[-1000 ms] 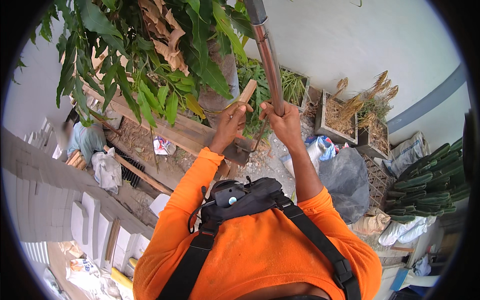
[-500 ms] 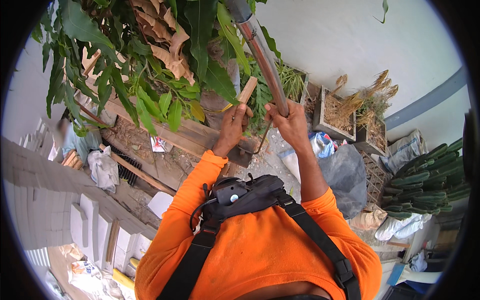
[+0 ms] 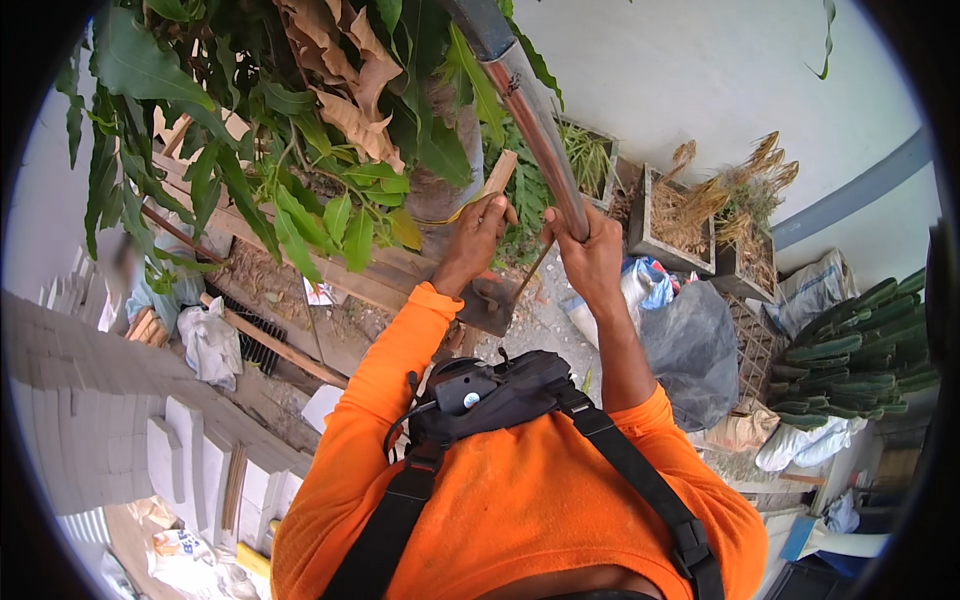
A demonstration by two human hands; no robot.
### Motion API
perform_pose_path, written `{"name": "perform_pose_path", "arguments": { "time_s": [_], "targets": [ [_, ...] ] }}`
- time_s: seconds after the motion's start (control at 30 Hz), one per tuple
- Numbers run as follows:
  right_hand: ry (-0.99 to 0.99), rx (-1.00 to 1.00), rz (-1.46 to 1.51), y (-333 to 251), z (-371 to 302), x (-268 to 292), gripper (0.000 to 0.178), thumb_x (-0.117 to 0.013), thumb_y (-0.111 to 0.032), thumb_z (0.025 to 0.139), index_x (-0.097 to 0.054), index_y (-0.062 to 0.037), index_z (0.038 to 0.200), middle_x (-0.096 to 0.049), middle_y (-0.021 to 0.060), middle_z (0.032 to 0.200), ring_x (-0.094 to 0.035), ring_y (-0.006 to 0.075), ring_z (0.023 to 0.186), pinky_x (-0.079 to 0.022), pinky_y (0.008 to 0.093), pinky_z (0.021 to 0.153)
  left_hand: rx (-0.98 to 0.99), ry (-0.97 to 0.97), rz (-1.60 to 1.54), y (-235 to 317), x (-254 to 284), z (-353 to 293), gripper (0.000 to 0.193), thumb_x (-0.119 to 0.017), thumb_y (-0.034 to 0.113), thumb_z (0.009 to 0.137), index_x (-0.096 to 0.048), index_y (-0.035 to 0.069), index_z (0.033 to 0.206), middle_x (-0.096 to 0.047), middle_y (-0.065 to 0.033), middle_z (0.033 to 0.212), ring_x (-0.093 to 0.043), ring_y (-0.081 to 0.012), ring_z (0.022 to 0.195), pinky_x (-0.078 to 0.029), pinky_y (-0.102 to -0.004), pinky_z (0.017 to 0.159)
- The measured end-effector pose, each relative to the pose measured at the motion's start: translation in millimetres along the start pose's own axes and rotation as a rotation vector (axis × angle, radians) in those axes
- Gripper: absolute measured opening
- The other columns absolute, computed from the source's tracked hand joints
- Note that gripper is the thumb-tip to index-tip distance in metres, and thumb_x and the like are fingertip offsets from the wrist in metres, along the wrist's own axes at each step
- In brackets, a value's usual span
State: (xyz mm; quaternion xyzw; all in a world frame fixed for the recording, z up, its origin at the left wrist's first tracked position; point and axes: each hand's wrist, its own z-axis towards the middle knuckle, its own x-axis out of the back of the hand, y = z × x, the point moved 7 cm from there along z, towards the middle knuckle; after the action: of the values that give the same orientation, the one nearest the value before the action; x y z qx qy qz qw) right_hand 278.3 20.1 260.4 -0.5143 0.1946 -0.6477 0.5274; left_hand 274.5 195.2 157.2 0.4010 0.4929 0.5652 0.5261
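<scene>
My right hand (image 3: 592, 250) is wrapped round the lower end of a grey pipe (image 3: 535, 125) with reddish marks, which slants down from the top. A thin metal rod (image 3: 533, 272) runs from beside my right thumb to a dark flat metal plate (image 3: 487, 308) below; whether that hand also grips the rod is unclear. My left hand (image 3: 476, 240), closed, is at a short piece of wood (image 3: 501, 172) that sticks up past its fingers. The wood's lower part is hidden by the hand. Behind my left hand stands a trunk (image 3: 466, 135).
Green leafy branches (image 3: 290, 200) with dry brown leaves hang at the upper left. Wooden planks (image 3: 375, 285) lie under them. At the right are planter boxes (image 3: 675, 252), a dark plastic sheet (image 3: 690, 350) and cactus plants (image 3: 850, 350). Pale blocks (image 3: 190, 460) stand at the lower left.
Both hands have shifted slightly to the right, with the pipe's lower end moving right and down. The thin rod now shows at a different slant. Both hands keep their grips.
</scene>
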Motion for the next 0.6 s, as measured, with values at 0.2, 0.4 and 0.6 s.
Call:
{"name": "perform_pose_path", "arguments": {
  "time_s": [0.2,0.4,0.6],
  "targets": [
    [0.031,0.084,-0.083,-7,-9,-4,0.010,-0.071,-0.004,0.083,-0.063,0.0006,0.080,-0.071,0.0140,0.067,-0.068,0.0217,0.056,-0.049,0.0347,0.055,0.088,0.022,0.150,-10,4,11,0.047,-0.041,0.037,0.111,-0.059,0.003,0.084,-0.044,-0.0044,0.068,-0.045,-0.0184,0.063,-0.039,-0.0383,0.063],
    [0.012,0.195,-0.102,-16,-8,-5,0.004,-0.069,-0.001,0.084,-0.067,0.0010,0.086,-0.071,0.0104,0.068,-0.069,0.0227,0.059,-0.049,0.0337,0.056,-0.159,0.196,0.388,-2,12,3,0.047,-0.044,0.037,0.109,-0.063,0.001,0.085,-0.055,-0.0106,0.075,-0.054,-0.0256,0.071,-0.044,-0.0436,0.072],
    [0.050,0.353,-0.189,-22,2,28,0.029,-0.082,-0.019,0.086,-0.063,0.0031,0.083,-0.052,0.0120,0.060,-0.048,0.0239,0.053,-0.039,0.0388,0.054,-0.012,-0.015,0.476,21,10,-21,0.044,-0.057,0.041,0.105,-0.071,-0.001,0.100,-0.065,-0.0170,0.085,-0.062,-0.0291,0.077,-0.048,-0.0446,0.072]
  ]
}}
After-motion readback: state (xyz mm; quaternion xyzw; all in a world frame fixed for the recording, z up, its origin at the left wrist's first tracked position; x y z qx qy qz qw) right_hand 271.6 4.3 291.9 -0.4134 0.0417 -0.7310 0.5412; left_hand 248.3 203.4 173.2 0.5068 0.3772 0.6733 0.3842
